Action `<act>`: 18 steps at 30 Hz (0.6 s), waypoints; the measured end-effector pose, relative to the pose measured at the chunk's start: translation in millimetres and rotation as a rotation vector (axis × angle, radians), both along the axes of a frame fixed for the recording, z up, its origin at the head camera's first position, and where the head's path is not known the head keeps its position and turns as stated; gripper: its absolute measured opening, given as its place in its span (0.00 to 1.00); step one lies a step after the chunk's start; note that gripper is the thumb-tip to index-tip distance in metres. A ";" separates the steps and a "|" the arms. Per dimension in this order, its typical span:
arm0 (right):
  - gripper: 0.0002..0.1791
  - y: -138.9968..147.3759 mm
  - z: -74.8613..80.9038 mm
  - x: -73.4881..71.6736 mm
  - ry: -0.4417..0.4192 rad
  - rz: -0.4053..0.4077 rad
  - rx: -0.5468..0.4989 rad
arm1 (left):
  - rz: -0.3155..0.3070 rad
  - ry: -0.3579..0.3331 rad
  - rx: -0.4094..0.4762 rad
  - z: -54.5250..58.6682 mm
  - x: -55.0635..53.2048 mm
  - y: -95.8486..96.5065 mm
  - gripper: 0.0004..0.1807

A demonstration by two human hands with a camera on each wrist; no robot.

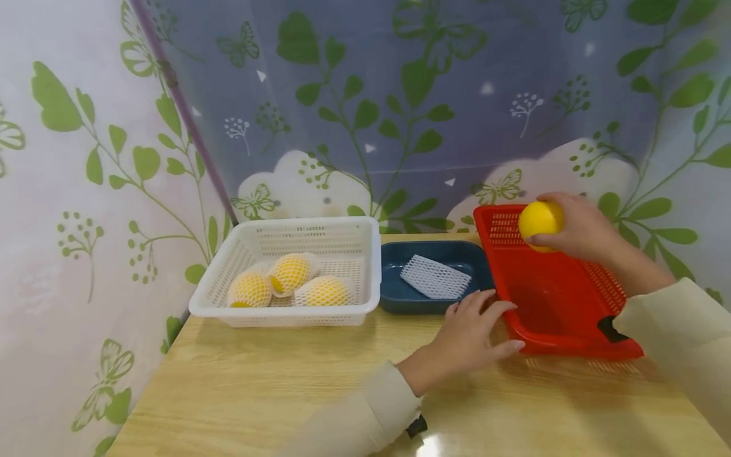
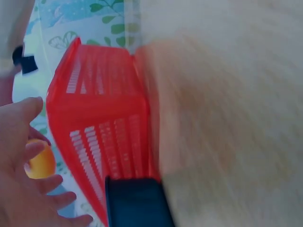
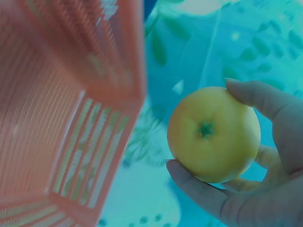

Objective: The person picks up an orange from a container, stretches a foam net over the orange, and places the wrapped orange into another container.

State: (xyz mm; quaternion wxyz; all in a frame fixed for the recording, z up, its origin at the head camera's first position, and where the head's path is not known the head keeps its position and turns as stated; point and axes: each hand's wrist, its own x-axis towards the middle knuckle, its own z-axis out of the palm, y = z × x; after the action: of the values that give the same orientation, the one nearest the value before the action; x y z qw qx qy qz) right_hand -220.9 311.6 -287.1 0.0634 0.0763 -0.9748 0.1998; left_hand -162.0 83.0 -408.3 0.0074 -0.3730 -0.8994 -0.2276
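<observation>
Now, right hand [image 1: 582,231]: fingers curled around a yellow fruit [image 1: 539,220], held in the air above the far end of the red basket [image 1: 559,298].
Left hand [image 1: 474,333]: fingers spread and almost straight, resting at the near left corner of the red basket, palm down over the worktop [image 1: 285,387].
Fruit, how it handles: round, smooth skin, no net on it; it looks firm and rather light, maybe a little slippery. I think the best grip is around the widest part, with the thumb opposite to the fingers, as the right wrist view shows.
Red basket: slotted walls; I see nothing inside it.
White basket [image 1: 365,254]: at the left on the worktop, it contains three yellow fruits [image 1: 288,284], each one wrapped in a white foam net.
Blue tray [image 1: 400,257]: between the two baskets, one loose foam net [image 1: 435,277] lies in it; the net looks soft and stretchy.
</observation>
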 end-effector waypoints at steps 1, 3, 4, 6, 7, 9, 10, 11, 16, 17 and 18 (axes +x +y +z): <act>0.42 -5.9 1.1 4.1 0.017 0.018 -0.014 | -0.001 0.017 0.023 0.8 -2.4 -3.9 0.35; 0.41 -16.4 2.1 12.7 0.041 0.046 -0.046 | 0.009 0.038 0.077 3.1 -6.7 -12.1 0.38; 0.41 -21.4 2.4 16.8 0.048 0.064 -0.066 | 0.021 0.039 0.107 5.0 -8.4 -16.1 0.40; 0.41 -30.6 2.4 25.7 0.030 0.081 -0.118 | 0.034 0.037 0.188 9.3 -11.3 -24.5 0.43; 0.42 -34.8 1.7 30.1 0.008 0.084 -0.151 | 0.038 0.035 0.230 11.7 -12.3 -29.0 0.44; 0.43 -44.1 -0.9 38.6 -0.066 0.078 -0.235 | 0.033 0.043 0.310 16.2 -13.6 -39.6 0.47; 0.43 -49.3 -3.3 42.7 -0.102 0.081 -0.292 | 0.021 0.058 0.351 18.0 -13.9 -45.6 0.48; 0.43 -55.1 -6.1 46.5 -0.138 0.086 -0.358 | 0.003 0.078 0.393 19.4 -14.0 -52.4 0.49; 0.38 -86.8 -21.3 60.8 -0.291 0.169 -0.732 | -0.080 0.222 0.530 25.2 -13.0 -86.7 0.55; 0.37 -92.5 -24.0 62.6 -0.320 0.188 -0.799 | -0.095 0.243 0.545 26.7 -13.2 -91.6 0.56; 0.36 -97.6 -26.3 64.2 -0.346 0.204 -0.858 | -0.110 0.260 0.557 28.3 -13.7 -95.4 0.57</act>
State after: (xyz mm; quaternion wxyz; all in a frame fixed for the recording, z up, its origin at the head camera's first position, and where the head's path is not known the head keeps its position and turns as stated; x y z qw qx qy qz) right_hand -156.6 214.0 -313.3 -0.0943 0.1041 -0.7880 0.5995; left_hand -175.7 -12.4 -380.0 0.2119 -0.4309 -0.7723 -0.4159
